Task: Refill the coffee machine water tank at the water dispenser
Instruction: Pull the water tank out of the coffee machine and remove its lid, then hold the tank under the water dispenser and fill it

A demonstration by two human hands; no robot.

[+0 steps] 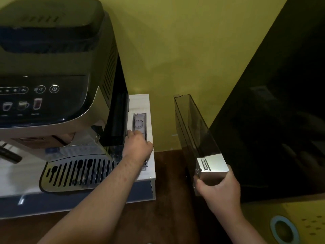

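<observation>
White surface (151, 173) on the left, yellow-green wall (175, 50) behind it, and a strip of dark wooden floor (168, 182) running down the gap in the middle. The coffee machine (52, 67) stands on that surface, with its slotted drip tray (79, 173) out front. On the right, a tall glossy black cabinet (272, 120) fills the frame. Below it is a yellow box (255, 217) with a pale blue ring (284, 229) on top.

The machine is cut off at the left edge, and the panel icons are too soft to read. What the black cabinet actually is, I can't say; its front shows only dim reflections. The water level in the tank can't be judged through the smoky plastic.

The hands are well apart. The left hand (138, 144) reaches forward, palm down, over the near half of a clear tank lid (139, 124) lying flat on the surface just beside the machine. Whether it is gripping the lid or only resting on it is hidden under the knuckles. The right hand (218, 191) is wrapped around the silver front end of the water tank (195, 131), thumb on the left face. The tank is out of the machine and held in the air over the floor, between the surface and the cabinet, with its open top facing up.
</observation>
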